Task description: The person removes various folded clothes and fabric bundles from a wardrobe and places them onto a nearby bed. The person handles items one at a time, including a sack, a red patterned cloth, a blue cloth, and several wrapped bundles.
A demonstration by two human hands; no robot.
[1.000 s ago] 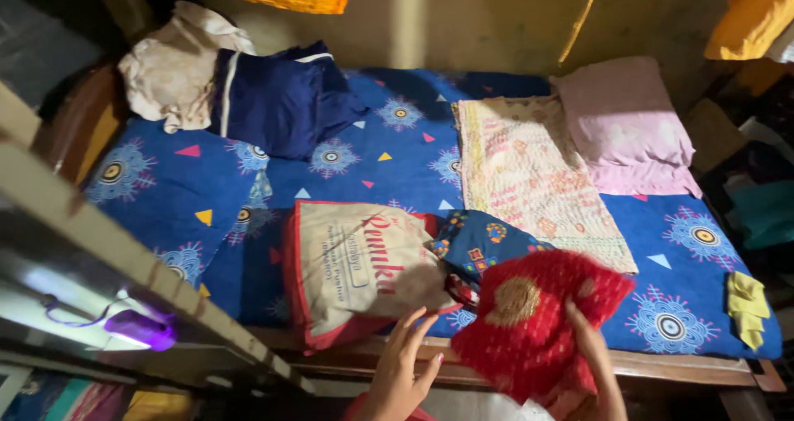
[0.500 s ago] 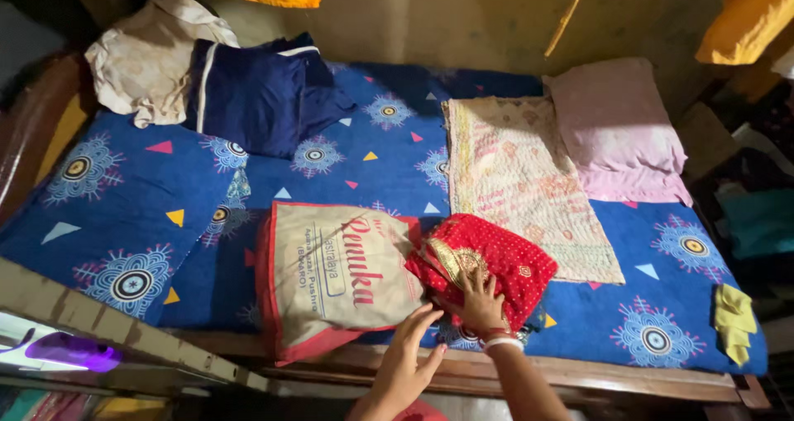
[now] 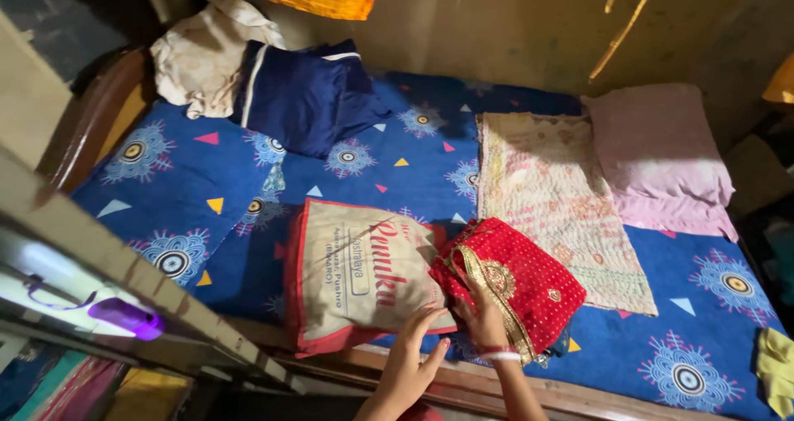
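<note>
At the near edge of the bed, just left of the left hand [image 3: 411, 363], a beige cloth bag with red trim and red lettering [image 3: 360, 272] is lying flat on the blue patterned bedsheet [image 3: 207, 173]. Left hand is resting fingers spread, loose, tips touching the bag's lower right corner, not gripping anything. Right beside it, the right hand [image 3: 482, 322] is pressing fingers together on the near edge of the folded red fabric with gold embroidered border [image 3: 513, 280]; thumb is hidden, so can't tell if it's pinching. The fabric is sitting against the bag's right side, partly over a blue patterned cloth. Beyond the right hand, a cream quilted cloth [image 3: 554, 198] and a pink pillow [image 3: 662, 156] are lying further right.

Handling guess: the red fabric is looking light, soft, floppy, probably slippery with snag-prone embroidery. Best held under the folded stack with both palms, or by the thick folded edge.
</note>
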